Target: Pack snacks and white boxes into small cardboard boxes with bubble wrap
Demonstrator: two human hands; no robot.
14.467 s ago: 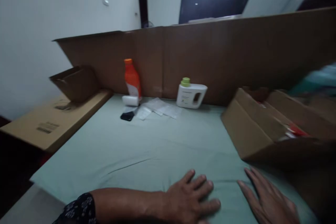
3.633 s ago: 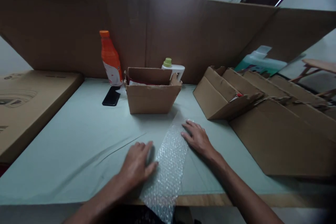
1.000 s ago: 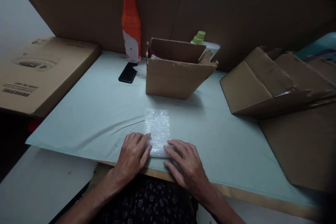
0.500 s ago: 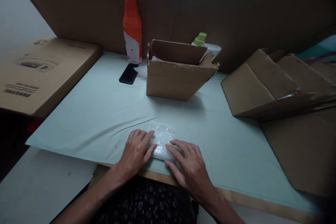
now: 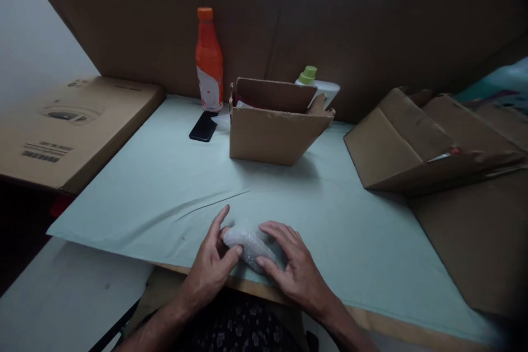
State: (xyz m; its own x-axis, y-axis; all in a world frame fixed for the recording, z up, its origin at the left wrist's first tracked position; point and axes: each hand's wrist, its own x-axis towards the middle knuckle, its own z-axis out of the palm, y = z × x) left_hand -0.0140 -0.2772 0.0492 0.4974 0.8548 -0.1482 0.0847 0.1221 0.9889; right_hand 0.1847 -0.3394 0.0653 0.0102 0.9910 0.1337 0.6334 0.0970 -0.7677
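A piece of bubble wrap [image 5: 249, 246] is tilted up from the cloth near the table's front edge, between both hands. My left hand [image 5: 214, 253] grips its left end, thumb on the near face and fingers behind, with the index finger stretched out. On the right side, my right hand [image 5: 291, 258] holds the wrap between thumb and curled fingers. Whether anything lies inside the wrap cannot be made out.
An open cardboard box [image 5: 268, 135] stands behind the hands, a white bottle [image 5: 325, 88] behind it. A phone [image 5: 203, 126] lies by an orange bottle [image 5: 209, 66]. Cardboard boxes [image 5: 408, 148] fill the right side; a flat printed carton [image 5: 78, 126] sits left.
The bubble wrap lay flat under my fingers before; now it is lifted and tilted, with both hands gripping its ends. The whole view has shifted slightly upward.
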